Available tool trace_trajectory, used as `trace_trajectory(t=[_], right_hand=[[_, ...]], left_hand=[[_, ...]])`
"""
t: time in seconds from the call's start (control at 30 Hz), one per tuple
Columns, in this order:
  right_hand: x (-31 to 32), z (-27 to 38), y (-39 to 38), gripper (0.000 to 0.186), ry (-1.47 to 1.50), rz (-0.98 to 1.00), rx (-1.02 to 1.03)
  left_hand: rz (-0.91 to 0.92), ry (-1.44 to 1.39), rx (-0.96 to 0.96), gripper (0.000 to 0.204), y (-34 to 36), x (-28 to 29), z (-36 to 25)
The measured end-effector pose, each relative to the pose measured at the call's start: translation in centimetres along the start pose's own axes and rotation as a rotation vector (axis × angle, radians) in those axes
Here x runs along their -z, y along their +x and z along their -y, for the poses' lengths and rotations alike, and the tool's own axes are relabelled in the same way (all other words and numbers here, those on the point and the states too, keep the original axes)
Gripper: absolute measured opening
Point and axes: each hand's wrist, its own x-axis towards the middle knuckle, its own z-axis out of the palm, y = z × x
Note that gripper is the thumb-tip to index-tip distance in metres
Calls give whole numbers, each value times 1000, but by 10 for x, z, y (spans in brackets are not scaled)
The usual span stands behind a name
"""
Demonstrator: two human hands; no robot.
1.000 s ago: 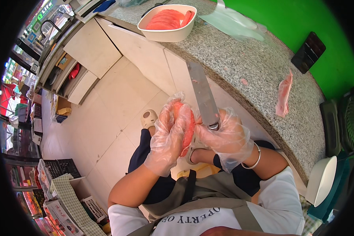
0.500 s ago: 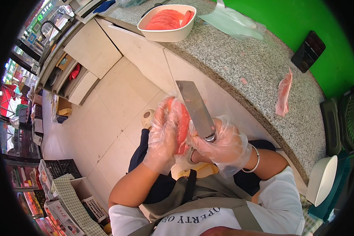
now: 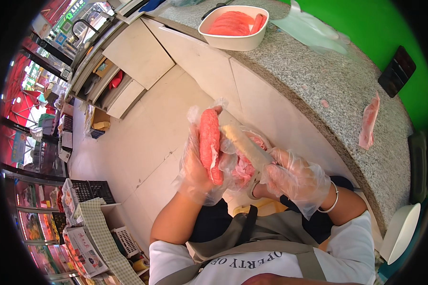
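My left hand (image 3: 195,164), in a clear plastic glove, is closed on a peeled pink citrus segment (image 3: 209,142), held upright. My right hand (image 3: 292,175), also gloved, grips a knife (image 3: 249,149), its broad blade slanting up-left beside the segment, with a pale yellowish look along it. Below and behind the blade, pink pith and skin scraps (image 3: 242,173) show in what looks like a bin, partly hidden by hands and knife. On the speckled counter, a white container (image 3: 233,42) holds several pink segments, and a strip of pale pink peel (image 3: 368,123) lies at the right.
A pale green plastic sheet (image 3: 309,33) and black phone (image 3: 397,71) are at the counter's back by the green wall. A white dish (image 3: 402,232) stands low right. Cabinets (image 3: 133,57) line the upper left; black crates (image 3: 95,190) and shop shelves fill the left.
My left hand has turned the segment into fuller view. The knife has lowered and tilted leftward, uncovering the scraps below. The whole scene has shifted rightward in the picture as my head moved.
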Motion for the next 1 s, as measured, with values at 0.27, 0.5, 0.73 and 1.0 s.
trace_trajectory(t=[0.27,0.5,0.73,1.0], right_hand=[[5,-22,3,25,-496,112,376],[6,-11,7,22,-208,169,61],[5,-13,6,20,-132,115,20],[6,-1,6,19,-41,142,-58]], left_hand=[[61,-59,-53,69,-2,-3,-6],[69,-35,-54,69,-3,-3,-8],[28,-13,-67,65,-3,-3,-6],[91,0,-55,63,-2,4,-5]])
